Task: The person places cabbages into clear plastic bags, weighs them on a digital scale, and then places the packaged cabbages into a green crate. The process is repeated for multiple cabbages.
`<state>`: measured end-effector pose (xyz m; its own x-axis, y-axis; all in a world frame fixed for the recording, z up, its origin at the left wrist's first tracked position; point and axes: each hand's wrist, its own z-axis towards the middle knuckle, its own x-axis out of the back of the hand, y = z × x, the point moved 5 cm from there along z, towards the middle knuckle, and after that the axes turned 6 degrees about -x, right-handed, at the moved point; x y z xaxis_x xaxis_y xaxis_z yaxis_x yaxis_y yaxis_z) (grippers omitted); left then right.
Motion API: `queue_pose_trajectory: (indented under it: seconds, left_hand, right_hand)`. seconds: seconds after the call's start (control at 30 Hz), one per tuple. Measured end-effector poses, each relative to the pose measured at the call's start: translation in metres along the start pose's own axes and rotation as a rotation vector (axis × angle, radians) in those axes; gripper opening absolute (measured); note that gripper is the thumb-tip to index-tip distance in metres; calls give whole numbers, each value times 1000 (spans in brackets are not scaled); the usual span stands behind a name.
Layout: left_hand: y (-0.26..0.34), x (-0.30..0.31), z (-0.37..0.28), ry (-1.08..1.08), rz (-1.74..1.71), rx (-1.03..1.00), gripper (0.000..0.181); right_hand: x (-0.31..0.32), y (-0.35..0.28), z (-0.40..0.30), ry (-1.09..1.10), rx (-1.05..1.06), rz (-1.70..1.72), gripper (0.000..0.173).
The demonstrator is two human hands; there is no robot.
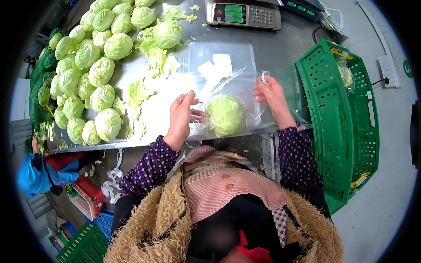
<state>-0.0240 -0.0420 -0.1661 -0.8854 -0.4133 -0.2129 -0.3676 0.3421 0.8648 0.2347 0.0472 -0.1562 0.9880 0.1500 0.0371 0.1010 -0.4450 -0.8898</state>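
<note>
A pale green cabbage sits inside a clear plastic bag at the front edge of the metal table. To the left of it is my left hand, thumb up and fingers apart, the fingertips close to the wrapped cabbage; whether they touch the film is unclear. My right hand, raised to the right of the cabbage, pinches a gathered part of the clear plastic. Beyond the cabbage, flat clear bags lie on the table, with white paper labels on or under them.
Several bare cabbages are heaped on the left, with loose leaves beside them. A digital scale stands at the back. Green plastic crates flank the table's right side. A person in blue is at the lower left.
</note>
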Motion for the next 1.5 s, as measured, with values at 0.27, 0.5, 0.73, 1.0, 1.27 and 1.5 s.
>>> queue_pose_trajectory:
  seconds: [0.27, 0.5, 0.73, 1.0, 1.27, 1.5]
  left_hand:
    - [-25, 46, 42, 143, 261, -40, 33]
    - [-34, 5, -17, -137, 907, -816, 31]
    - [-29, -26, -14, -342, 313, 109, 32]
    - [122, -302, -35, -947, 79, -314, 45]
    - [16, -242, 26, -944, 574, -454, 30]
    - [40, 13, 61, 373, 737, -513, 57]
  right_hand:
    - [-7, 53, 38, 160, -219, -239, 17]
    - [-5, 98, -15, 113, 86, -378, 35]
    - [-8, 63, -11, -52, 19, 27, 53]
    - [221, -130, -57, 112, 307, 367, 54]
    - [384, 2, -46, 504, 252, 302, 54]
    - [545, 58, -20, 879, -149, -735, 32]
